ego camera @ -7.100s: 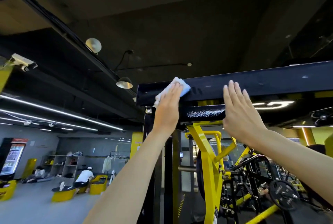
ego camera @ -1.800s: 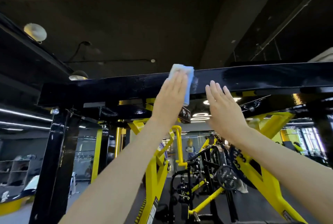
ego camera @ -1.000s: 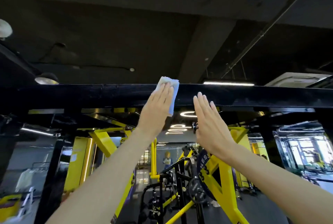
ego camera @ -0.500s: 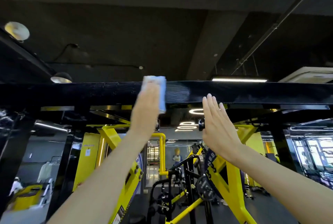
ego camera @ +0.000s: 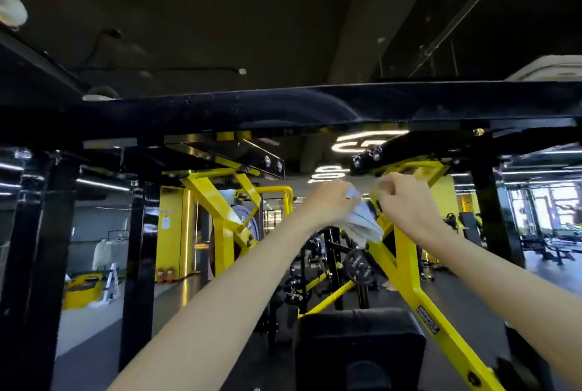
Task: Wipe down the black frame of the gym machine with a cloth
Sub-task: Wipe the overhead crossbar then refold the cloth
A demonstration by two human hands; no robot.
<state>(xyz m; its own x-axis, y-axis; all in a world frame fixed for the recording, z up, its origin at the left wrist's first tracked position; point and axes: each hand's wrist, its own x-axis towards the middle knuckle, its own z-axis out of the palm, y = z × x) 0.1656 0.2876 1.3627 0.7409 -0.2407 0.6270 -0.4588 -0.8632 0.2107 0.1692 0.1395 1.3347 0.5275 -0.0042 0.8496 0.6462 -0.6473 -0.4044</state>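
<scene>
Blue cloth (ego camera: 362, 220) now off black frame (ego camera: 283, 107).

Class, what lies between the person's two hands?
In the head view, a crumpled cloth hangs between the left hand and right hand, which both grip it.

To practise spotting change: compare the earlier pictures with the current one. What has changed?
The left hand took the blue cloth down off the black crossbeam and now grips it bunched, below the beam; the right hand left the beam and pinches the cloth too. The crossbeam stayed put.
</scene>
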